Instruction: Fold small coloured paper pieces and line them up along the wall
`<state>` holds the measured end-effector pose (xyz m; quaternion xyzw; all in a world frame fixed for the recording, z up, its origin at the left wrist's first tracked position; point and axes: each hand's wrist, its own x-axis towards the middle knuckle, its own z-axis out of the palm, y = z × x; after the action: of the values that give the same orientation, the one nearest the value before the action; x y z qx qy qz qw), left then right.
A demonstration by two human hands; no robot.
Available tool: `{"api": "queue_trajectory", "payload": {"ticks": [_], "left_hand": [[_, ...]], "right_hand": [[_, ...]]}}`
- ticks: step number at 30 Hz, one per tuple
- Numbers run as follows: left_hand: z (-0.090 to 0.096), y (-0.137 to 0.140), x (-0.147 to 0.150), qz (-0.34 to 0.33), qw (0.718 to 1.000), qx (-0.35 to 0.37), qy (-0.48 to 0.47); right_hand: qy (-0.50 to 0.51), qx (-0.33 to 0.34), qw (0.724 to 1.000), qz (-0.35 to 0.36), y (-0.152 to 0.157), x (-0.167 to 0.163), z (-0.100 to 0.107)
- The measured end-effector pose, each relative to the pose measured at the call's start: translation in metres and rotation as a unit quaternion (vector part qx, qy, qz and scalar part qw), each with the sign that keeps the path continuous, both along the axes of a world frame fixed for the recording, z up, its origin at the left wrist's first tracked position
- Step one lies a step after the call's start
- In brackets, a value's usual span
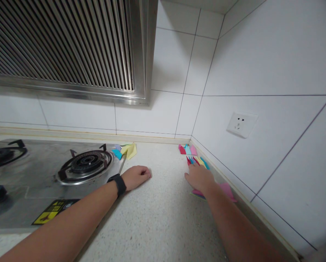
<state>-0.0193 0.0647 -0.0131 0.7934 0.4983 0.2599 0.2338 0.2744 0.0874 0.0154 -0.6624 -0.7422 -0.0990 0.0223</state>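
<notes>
My right hand is at the right side of the counter, its fingers closed on a row of small folded papers in red, blue and yellow. Its fingertips are partly hidden by the papers. Just behind them, near the corner, lies another group of folded papers in red, light blue and pink. Beneath my right wrist, pink paper sheets stick out on both sides. My left hand, with a dark band at the wrist, rests on the counter beside the stove, fingers curled in with nothing visible in them.
A steel gas stove with black burners fills the left. Yellow, blue and lilac papers lie at its back right corner. Above hangs a slatted range hood. A socket is on the right tiled wall, along the speckled counter.
</notes>
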Motion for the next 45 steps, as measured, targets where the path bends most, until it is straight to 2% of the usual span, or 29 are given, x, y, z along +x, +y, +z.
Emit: {"api": "queue_trajectory", "payload": {"ticks": [11,15,17,20,23,26,30,34,37,40,42,45], "left_hand": [[0.000,-0.001,0.000,0.001,1.000,0.007,0.004],[0.001,-0.002,0.001,0.004,1.000,0.007,0.002],[0.001,-0.002,0.001,0.007,1.000,0.008,0.003],[0.001,-0.001,0.001,0.005,1.000,0.013,0.008],[0.001,-0.001,0.000,0.003,1.000,0.016,0.019],[0.001,-0.001,-0.001,-0.003,0.999,0.028,0.033],[0.001,-0.002,0.000,-0.007,0.999,0.036,0.040],[0.006,-0.002,0.002,-0.020,0.997,0.059,0.034],[0.018,0.002,-0.006,0.037,0.983,0.168,0.062],[0.027,0.010,-0.025,0.139,0.941,0.288,0.112],[0.027,0.017,-0.041,0.197,0.914,0.319,0.153],[0.018,0.029,-0.058,0.237,0.894,0.306,0.225]], "right_hand": [[0.016,-0.004,1.000,-0.016,-0.002,-0.001,0.001],[0.030,0.026,0.999,-0.001,-0.006,-0.006,0.008],[0.056,0.063,0.996,0.034,-0.009,-0.013,0.012],[0.130,0.092,0.978,0.131,-0.018,-0.031,0.014],[0.200,0.069,0.943,0.255,-0.031,-0.052,0.008],[0.230,0.025,0.906,0.356,-0.043,-0.068,-0.002],[0.220,-0.042,0.881,0.416,-0.048,-0.076,-0.011],[0.220,-0.058,0.873,0.431,-0.044,-0.074,-0.013],[0.218,-0.060,0.870,0.439,-0.042,-0.072,-0.013],[0.217,-0.062,0.869,0.441,-0.042,-0.072,-0.014],[0.218,-0.063,0.868,0.441,-0.042,-0.072,-0.014],[0.217,-0.065,0.867,0.444,-0.041,-0.072,-0.015]]}}
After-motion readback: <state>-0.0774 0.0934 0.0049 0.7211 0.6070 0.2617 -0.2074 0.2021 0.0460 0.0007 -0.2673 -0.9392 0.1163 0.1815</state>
